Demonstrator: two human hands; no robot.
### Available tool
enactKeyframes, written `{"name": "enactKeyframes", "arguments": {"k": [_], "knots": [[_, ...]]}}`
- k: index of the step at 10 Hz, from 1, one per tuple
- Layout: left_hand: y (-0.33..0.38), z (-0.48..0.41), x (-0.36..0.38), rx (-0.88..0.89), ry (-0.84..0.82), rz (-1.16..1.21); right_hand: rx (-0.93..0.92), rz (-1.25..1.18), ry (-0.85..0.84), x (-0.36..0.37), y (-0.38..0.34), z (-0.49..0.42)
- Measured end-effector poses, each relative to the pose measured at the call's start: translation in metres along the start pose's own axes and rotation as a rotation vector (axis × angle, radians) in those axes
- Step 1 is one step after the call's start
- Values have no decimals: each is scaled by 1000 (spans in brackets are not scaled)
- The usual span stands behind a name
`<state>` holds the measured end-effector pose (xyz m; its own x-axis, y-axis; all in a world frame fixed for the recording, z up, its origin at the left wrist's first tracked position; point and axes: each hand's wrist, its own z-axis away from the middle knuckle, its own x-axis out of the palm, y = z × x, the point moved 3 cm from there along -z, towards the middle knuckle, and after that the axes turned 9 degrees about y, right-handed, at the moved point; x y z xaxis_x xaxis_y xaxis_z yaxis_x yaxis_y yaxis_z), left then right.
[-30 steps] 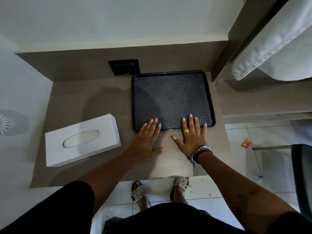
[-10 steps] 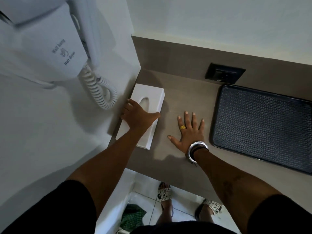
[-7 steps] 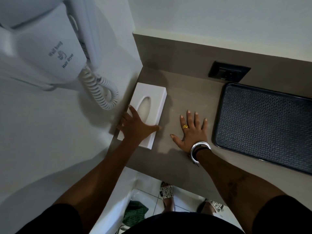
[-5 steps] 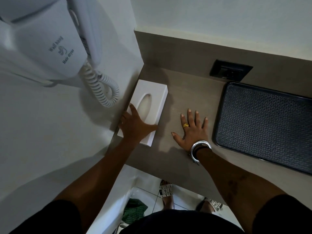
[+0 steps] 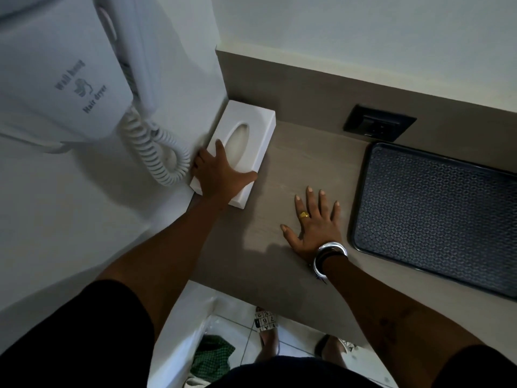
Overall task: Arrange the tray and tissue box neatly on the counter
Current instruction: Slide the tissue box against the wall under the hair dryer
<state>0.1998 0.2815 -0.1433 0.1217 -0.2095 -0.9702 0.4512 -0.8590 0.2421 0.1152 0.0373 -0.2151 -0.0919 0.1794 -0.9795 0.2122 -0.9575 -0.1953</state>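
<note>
Nearest, two sandalled feet (image 5: pixel 267 324) are seen on the tiled floor below the counter (image 5: pixel 279 264) edge, with a green checked cloth (image 5: pixel 211 357) lying to their left. Further in, the right hand (image 5: pixel 314 222) is laid flat and open on the bare counter, fingers spread, holding nothing; a gold ring (image 5: pixel 304 215) is worn on one finger and silver bangles (image 5: pixel 328 254) at the wrist. Just to its right, the dark patterned tray (image 5: pixel 436 217) is set flat on the counter, its far edge close to the back wall. To the left and further off, the left hand (image 5: pixel 219 175) is pressed down on the near end of the white tissue box (image 5: pixel 253 127), thumb spread along the box's right side, fingers over its top and left edge. The box is placed lengthwise against the left wall, its far end near the corner. Beyond the tray, a black socket (image 5: pixel 379 127) is fixed in the backsplash. Above the box, a white hair dryer (image 5: pixel 70 79) with a coiled cord (image 5: pixel 156 158) is mounted on the left wall.
</note>
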Motion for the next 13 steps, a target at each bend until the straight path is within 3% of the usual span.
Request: {"name": "enactKeyframes", "arguments": {"k": [1, 4, 5, 6, 9, 13], "knots": [[3, -5, 3, 9, 27, 30, 7, 0, 1, 0, 1, 1], [4, 11, 10, 415, 161, 69, 13, -11, 10, 2, 2, 0], [-5, 28, 15, 650, 242, -14, 11, -6, 6, 3, 2, -1], [-9, 29, 19, 703, 262, -101, 11, 6, 6, 3, 2, -1], [-3, 29, 26, 545, 264, -175, 0, -3, 15, 0, 2, 1], [4, 32, 0, 569, 164, -221, -14, -2, -8, -12, -2, 5]]}}
